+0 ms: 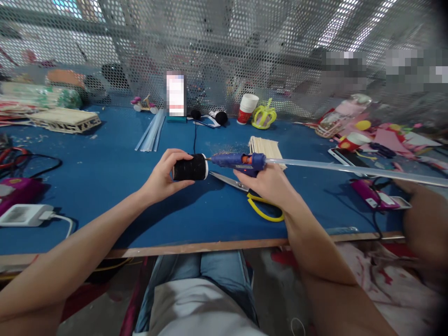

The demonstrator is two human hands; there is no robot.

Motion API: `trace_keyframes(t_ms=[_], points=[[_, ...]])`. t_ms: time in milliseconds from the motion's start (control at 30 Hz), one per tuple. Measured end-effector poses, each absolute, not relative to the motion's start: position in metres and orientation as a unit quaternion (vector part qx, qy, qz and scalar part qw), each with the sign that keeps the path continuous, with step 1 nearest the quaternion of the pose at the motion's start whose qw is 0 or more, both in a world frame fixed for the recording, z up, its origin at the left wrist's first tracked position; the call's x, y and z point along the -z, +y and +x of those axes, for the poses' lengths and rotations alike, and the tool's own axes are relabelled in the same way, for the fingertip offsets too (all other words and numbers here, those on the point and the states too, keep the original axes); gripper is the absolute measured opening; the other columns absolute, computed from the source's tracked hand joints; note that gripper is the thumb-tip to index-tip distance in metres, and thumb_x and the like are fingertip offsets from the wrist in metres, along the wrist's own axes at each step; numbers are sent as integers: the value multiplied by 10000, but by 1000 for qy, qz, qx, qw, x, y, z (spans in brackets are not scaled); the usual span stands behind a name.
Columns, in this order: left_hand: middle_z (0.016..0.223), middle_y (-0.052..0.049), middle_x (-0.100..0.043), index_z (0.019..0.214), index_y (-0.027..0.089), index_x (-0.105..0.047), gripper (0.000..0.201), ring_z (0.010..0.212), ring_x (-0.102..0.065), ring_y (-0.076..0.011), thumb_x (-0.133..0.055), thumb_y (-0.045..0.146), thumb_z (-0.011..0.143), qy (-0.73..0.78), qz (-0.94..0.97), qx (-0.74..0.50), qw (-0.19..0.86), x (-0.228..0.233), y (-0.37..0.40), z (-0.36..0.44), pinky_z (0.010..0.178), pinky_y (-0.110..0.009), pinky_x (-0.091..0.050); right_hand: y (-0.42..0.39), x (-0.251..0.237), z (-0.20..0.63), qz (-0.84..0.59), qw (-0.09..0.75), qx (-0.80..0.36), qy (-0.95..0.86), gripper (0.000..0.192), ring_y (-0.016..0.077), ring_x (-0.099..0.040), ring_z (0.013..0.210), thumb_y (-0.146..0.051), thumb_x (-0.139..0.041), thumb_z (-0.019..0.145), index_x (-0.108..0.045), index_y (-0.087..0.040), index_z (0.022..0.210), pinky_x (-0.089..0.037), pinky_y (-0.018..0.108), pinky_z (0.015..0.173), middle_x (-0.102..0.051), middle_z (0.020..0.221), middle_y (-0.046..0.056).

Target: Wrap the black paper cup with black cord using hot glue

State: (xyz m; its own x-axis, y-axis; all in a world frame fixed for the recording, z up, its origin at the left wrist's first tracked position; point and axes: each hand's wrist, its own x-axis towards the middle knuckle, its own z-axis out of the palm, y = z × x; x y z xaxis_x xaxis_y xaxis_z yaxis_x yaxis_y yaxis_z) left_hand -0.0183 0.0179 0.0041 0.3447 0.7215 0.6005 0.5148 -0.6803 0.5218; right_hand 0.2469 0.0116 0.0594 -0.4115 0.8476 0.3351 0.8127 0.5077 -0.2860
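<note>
- The left hand (164,177), at centre frame, wraps its fingers and thumb around a black spool (191,167), holding it on its side just above the blue table (105,186).
- The right hand (269,184) is closed on the grip of a blue glue gun (241,161); its nozzle points left and touches, or all but touches, the spool's pale right end face.
- A long clear glue stick (350,169) runs out of the gun's back toward the right edge of the frame, so much of the stick looks unused.
- By my judgement, gluing on the spool's end is under way; no bead of glue can be made out, and nothing is yet stuck to that face.
- Under the right hand lie scissors (227,179) with yellow handles; behind the gun sits a stack of wooden craft sticks (266,147).
- Spare glue sticks (151,133) lie upper left of centre; a paper cup (247,108) and a yellow crown (264,116) stand at the back.
</note>
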Motion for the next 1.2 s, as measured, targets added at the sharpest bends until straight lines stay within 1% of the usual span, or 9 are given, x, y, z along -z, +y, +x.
trace_keyframes(t_ms=[200, 333, 500, 633, 733, 833, 933, 1067, 1200], points=[[1158, -87, -470, 1140, 235, -466, 481, 1115, -467, -235, -687, 308, 719, 400, 806, -422, 113, -4, 18, -19, 924, -399, -425, 8, -64, 248, -481, 246, -76, -838, 245, 223, -627, 723, -358, -529, 800, -675, -177, 875, -450, 320, 645, -660, 721, 78], [1181, -99, -455, 1146, 226, -461, 467, 1129, -461, -239, -674, 295, 736, 384, 823, -410, 80, -4, 18, -20, 938, -413, -424, 8, -66, 247, -495, 224, -59, -837, 245, 221, -624, 687, -332, -516, 812, -684, -162, 865, -444, 320, 623, -656, 693, 81], [1188, -104, -439, 1150, 233, -455, 425, 1127, -469, -234, -646, 257, 771, 353, 848, -395, 23, -5, 18, -20, 942, -438, -433, 9, -67, 245, -501, 218, -34, -837, 228, 226, -628, 706, -289, -516, 815, -686, -146, 869, -440, 317, 627, -652, 696, 90], [1195, -108, -434, 1161, 245, -447, 427, 1125, -474, -239, -637, 220, 779, 335, 857, -390, -3, -5, 17, -19, 932, -447, -448, 11, -63, 246, -508, 209, -14, -835, 242, 225, -621, 674, -295, -503, 824, -686, -139, 851, -426, 311, 594, -628, 642, 87], [1194, -112, -433, 1164, 248, -445, 429, 1125, -472, -244, -633, 200, 780, 327, 862, -386, -18, -5, 17, -19, 915, -443, -460, 14, -59, 247, -515, 213, -9, -830, 243, 235, -622, 690, -308, -512, 815, -677, -132, 840, -425, 317, 605, -639, 664, 93], [1201, -116, -431, 1165, 252, -442, 429, 1128, -468, -250, -627, 192, 783, 323, 867, -377, -24, -5, 16, -19, 897, -437, -468, 16, -57, 247, -521, 230, -21, -821, 231, 238, -623, 716, -330, -539, 792, -660, -133, 798, -427, 315, 623, -654, 701, 97], [1209, -123, -428, 1164, 246, -444, 422, 1125, -469, -253, -623, 188, 786, 318, 871, -374, -26, -5, 15, -19, 893, -438, -469, 17, -56, 246, -529, 235, -25, -815, 233, 234, -616, 698, -348, -554, 775, -644, -134, 751, -422, 313, 620, -648, 683, 96], [1201, -118, -434, 1161, 237, -450, 421, 1125, -472, -241, -629, 205, 782, 327, 865, -381, -8, -5, 15, -18, 923, -435, -452, 16, -56, 246, -527, 230, -17, -818, 221, 217, -602, 667, -339, -552, 777, -649, -141, 758, -407, 300, 597, -644, 666, 86], [1173, -103, -455, 1160, 232, -456, 463, 1117, -475, -236, -669, 249, 749, 355, 846, -397, 27, -4, 17, -19, 931, -428, -440, 13, -57, 247, -507, 236, -20, -829, 233, 202, -602, 648, -335, -536, 799, -662, -140, 784, -400, 288, 581, -642, 655, 78]])
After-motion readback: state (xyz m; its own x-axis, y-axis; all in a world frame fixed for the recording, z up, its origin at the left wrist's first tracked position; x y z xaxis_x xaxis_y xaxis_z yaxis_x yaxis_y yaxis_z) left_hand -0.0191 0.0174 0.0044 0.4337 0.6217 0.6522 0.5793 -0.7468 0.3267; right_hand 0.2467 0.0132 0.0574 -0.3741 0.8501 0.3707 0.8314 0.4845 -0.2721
